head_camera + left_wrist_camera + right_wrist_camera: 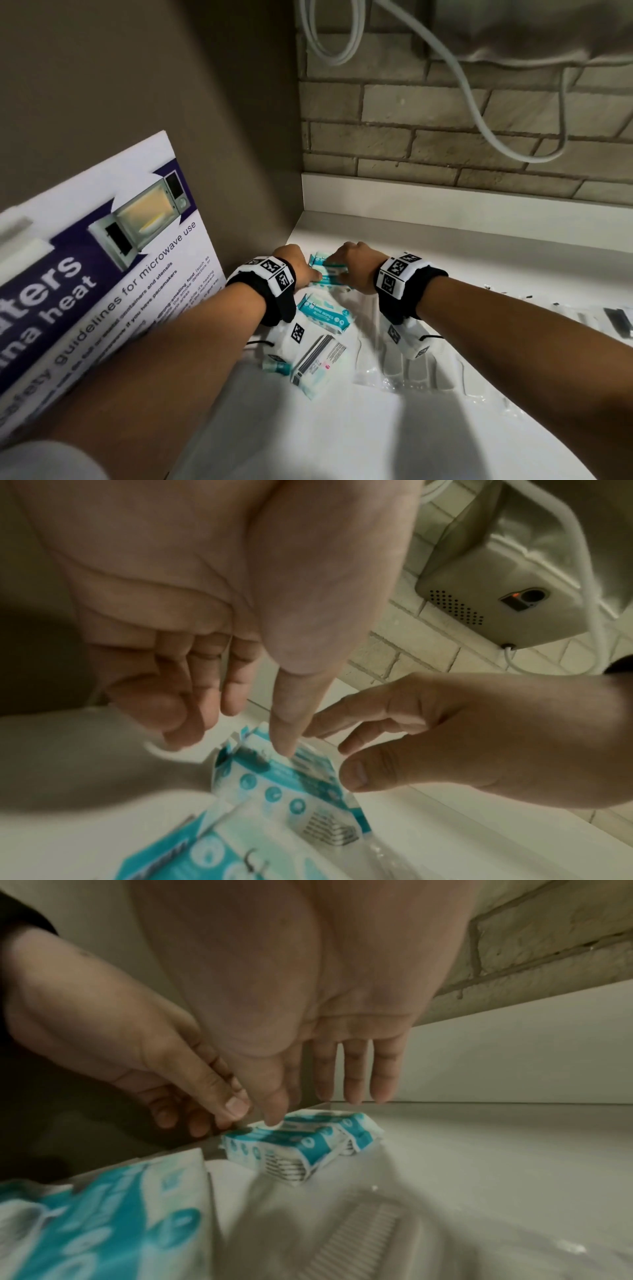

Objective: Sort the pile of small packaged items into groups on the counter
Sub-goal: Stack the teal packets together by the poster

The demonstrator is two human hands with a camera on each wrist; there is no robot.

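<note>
Two teal-and-white wipes packs (328,274) lie side by side in the far corner of the white counter (479,260). My left hand (299,270) and right hand (344,265) hover over them from either side. In the left wrist view the left hand (253,731) has relaxed fingers, and only its thumb tip touches the top of the near pack (274,785). In the right wrist view the right hand (308,1110) keeps its fingers straight, its thumb tip resting on the near pack (291,1145); the second pack (356,1127) lies just behind.
Closer to me lie another wipes pack (325,313), a pack turned barcode-up (318,363), a small teal item (277,365) and clear-wrapped white items (404,359). Dark packaged items (616,322) sit far right. A microwave poster (102,274) leans on the left wall; cables (479,113) hang on the brick wall.
</note>
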